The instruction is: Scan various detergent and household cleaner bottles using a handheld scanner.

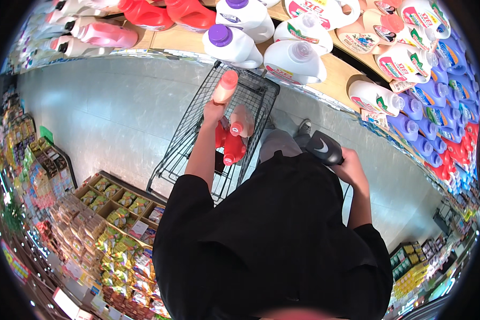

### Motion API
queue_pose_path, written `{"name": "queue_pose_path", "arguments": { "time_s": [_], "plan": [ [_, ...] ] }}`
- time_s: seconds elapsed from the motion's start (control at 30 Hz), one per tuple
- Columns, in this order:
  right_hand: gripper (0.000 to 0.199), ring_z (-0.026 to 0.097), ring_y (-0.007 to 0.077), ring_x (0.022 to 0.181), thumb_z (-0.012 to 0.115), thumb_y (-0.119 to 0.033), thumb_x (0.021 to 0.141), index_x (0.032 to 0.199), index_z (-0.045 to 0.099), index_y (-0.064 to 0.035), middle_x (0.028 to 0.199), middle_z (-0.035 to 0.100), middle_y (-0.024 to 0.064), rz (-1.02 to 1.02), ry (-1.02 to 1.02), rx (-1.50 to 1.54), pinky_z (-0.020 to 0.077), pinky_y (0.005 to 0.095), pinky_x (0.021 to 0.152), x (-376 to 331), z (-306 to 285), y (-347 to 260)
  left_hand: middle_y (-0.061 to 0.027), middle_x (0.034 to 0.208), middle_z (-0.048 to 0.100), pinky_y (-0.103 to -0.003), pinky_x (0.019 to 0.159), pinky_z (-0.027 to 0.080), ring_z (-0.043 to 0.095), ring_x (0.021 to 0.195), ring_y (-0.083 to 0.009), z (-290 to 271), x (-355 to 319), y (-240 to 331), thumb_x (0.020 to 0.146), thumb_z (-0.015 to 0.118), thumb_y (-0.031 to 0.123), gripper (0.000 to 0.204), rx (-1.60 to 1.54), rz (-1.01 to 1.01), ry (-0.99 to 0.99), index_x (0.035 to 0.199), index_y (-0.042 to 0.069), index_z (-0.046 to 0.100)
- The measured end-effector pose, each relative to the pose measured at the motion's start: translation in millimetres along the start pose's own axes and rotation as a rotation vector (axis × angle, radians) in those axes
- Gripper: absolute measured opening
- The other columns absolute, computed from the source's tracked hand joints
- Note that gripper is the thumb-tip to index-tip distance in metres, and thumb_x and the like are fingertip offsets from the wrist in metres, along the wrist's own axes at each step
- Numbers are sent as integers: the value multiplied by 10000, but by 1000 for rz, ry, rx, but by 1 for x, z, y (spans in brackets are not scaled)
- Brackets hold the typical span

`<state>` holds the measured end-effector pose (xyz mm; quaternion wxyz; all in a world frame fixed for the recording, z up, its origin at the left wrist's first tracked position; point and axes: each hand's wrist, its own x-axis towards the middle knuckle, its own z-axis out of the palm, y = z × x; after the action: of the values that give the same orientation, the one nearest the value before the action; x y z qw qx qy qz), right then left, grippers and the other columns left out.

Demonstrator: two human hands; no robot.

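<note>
Over the black wire shopping cart (188,106), my left hand (213,112) is closed around a pale pink bottle with a coral-red cap (225,88), which tilts toward the shelf. Below it in the basket lie a red bottle (233,148) and a pale pink bottle with a red cap (241,120). Part of another red bottle (220,136) shows behind my left forearm. Beside my right hip, my right hand (351,168) grips a rounded black object with a white curved mark (325,148). I cannot make out what kind of object it is.
A wooden shelf (162,40) ahead carries white jugs (296,61), red jugs (192,13) and blue bottles (432,93). Boxed and bagged packages (114,205) stand at the left behind the cart. A grey tiled floor (112,112) runs between. A shoe (304,127) shows right of the cart.
</note>
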<state>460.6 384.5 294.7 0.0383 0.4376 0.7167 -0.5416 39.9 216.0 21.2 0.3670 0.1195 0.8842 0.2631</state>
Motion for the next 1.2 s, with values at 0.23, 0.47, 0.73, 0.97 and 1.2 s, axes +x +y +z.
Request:
{"name": "queue_pose_path", "arguments": {
  "time_s": [0.23,0.47,0.73,0.97,1.2],
  "plan": [
    [423,688,169,924,722,23,712,1130,701,-36,996,753,134,201,-11,9,517,321,869,-5,15,-5,-226,930,734,-422,812,543,718,900,-354,54,44,-55,722,684,242,437,-123,-7,30,1057,-37,719],
    [404,705,359,912,748,-42,672,1073,705,-14,963,723,204,220,-46,-118,534,367,839,2,26,-2,-252,939,722,-467,853,539,695,930,-421,101,78,-95,725,708,302,463,-114,74,96,1045,-32,716],
    [376,702,373,888,727,-37,680,1053,703,-7,940,716,218,237,-36,-120,538,383,816,4,34,-2,-235,954,733,-442,834,549,709,932,-390,105,77,-111,739,745,266,443,-204,40,35,1078,-17,712],
    [380,707,351,895,715,-19,677,1056,703,-15,942,718,205,222,-48,-123,536,367,823,-1,38,0,-225,1002,737,-437,827,553,715,973,-362,101,55,-95,748,769,277,466,-265,38,-24,1084,-37,698],
    [351,687,165,879,755,13,724,1071,712,-17,956,750,116,174,-33,-105,529,321,837,-7,34,-9,-275,1074,691,-405,675,565,723,812,-324,104,40,-125,858,705,539,838,-178,-216,-77,1371,-88,491]
  ]
}}
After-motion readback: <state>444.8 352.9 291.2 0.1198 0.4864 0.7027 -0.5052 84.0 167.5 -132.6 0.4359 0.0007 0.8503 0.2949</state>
